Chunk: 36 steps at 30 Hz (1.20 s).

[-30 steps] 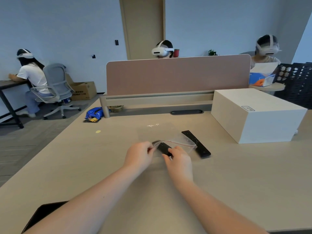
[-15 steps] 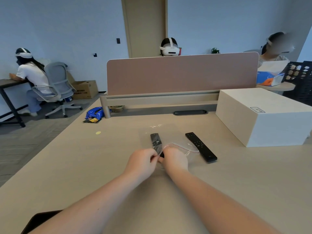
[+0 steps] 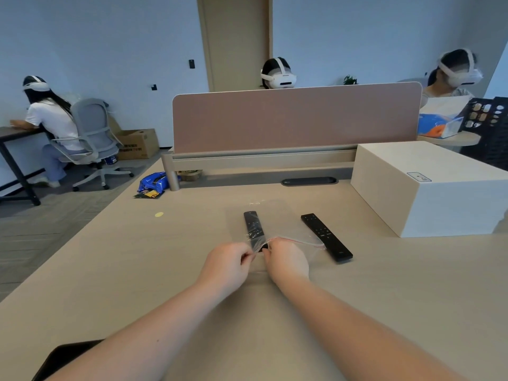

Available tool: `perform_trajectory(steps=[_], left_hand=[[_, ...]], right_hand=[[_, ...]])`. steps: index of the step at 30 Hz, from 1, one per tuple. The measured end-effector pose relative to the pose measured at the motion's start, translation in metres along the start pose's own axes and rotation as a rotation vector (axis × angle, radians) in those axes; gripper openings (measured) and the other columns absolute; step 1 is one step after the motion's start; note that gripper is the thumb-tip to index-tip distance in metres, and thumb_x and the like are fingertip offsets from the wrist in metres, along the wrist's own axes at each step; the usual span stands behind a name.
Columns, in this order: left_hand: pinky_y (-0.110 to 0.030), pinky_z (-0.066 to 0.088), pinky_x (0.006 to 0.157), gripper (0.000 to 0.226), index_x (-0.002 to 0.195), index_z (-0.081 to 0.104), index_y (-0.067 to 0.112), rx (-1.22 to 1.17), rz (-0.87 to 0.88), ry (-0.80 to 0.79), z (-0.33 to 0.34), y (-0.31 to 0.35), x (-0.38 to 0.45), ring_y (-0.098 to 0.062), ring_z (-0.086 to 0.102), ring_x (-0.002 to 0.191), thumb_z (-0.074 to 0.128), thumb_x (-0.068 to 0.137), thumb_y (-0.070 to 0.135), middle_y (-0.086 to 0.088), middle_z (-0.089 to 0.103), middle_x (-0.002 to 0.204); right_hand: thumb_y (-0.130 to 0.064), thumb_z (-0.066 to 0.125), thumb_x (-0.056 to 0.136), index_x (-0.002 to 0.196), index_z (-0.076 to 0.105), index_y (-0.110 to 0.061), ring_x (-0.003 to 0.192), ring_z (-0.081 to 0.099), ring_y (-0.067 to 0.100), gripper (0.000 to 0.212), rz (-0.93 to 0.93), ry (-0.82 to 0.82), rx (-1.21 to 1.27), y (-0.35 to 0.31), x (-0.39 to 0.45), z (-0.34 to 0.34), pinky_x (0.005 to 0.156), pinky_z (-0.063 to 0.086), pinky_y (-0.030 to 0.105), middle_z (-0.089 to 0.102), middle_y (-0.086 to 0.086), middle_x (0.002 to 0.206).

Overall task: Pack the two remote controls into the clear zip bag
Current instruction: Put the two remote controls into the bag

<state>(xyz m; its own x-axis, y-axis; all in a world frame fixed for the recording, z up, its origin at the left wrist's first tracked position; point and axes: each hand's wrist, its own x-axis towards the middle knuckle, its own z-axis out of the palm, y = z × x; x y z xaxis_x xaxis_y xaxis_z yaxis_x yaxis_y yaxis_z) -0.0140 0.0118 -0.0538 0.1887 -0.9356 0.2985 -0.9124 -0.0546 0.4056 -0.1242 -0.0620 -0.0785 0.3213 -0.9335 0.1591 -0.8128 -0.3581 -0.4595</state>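
A clear zip bag (image 3: 277,221) with a red seal strip lies flat on the beige table (image 3: 137,270). One black remote control (image 3: 253,228) lies lengthwise inside the bag. My left hand (image 3: 228,264) pinches the bag's near mouth edge at its left. My right hand (image 3: 287,261) pinches the same edge just to the right, and the two hands almost touch. A second black remote control (image 3: 325,237) lies on the table outside the bag, at its right edge, angled toward the near right.
A large white box (image 3: 428,188) stands at the right. A pink divider panel (image 3: 297,118) closes the far side of the table. A dark flat object (image 3: 66,358) pokes in at the near left edge. Other people with headsets sit beyond.
The first remote has slid fully into the bag and now lies straight. My right hand has let go of it and moved to the bag's mouth beside my left hand.
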Motion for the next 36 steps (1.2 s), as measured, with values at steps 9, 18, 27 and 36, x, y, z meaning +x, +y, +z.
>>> perform_trajectory(steps=[9,18,27,36], left_hand=[[-0.034,0.048,0.073,0.018,0.089,0.068,0.017,0.094,-0.048,-0.035,-0.005,0.001,-0.003,-0.03,0.062,0.093,0.052,0.092,0.024,-0.006,0.073,0.095],[-0.033,0.05,0.075,0.019,0.095,0.068,0.027,0.178,-0.101,-0.027,-0.009,0.006,-0.007,-0.026,0.062,0.099,0.05,0.091,0.031,0.003,0.072,0.101],[-0.033,0.05,0.071,0.026,0.095,0.07,0.024,0.2,-0.087,-0.028,-0.007,0.009,-0.008,-0.025,0.063,0.095,0.05,0.092,0.04,0.003,0.073,0.097],[-0.028,0.042,0.058,0.025,0.082,0.07,0.024,0.107,-0.205,-0.008,-0.011,0.037,0.011,-0.026,0.062,0.08,0.053,0.091,0.04,0.002,0.066,0.076]], right_hand=[[-0.021,0.053,0.09,0.063,0.057,-0.009,0.07,0.05,0.025,0.029,-0.037,0.43,0.087,0.063,-0.036,-0.042,0.055,0.037,0.029,0.058,0.003,0.064],[-0.029,0.045,0.093,0.121,0.052,-0.018,0.115,0.048,0.029,0.031,0.244,0.222,-0.088,0.093,-0.03,-0.052,0.092,0.04,0.038,0.06,0.004,0.121],[-0.015,0.049,0.092,0.116,0.062,-0.01,0.098,0.058,0.033,0.028,0.344,0.18,0.161,0.1,-0.022,-0.055,0.073,0.047,0.031,0.068,0.014,0.102],[-0.017,0.057,0.091,0.123,0.063,-0.012,0.105,0.06,0.022,0.032,0.17,0.332,0.548,0.035,-0.041,-0.127,0.088,0.043,0.026,0.068,0.006,0.117]])
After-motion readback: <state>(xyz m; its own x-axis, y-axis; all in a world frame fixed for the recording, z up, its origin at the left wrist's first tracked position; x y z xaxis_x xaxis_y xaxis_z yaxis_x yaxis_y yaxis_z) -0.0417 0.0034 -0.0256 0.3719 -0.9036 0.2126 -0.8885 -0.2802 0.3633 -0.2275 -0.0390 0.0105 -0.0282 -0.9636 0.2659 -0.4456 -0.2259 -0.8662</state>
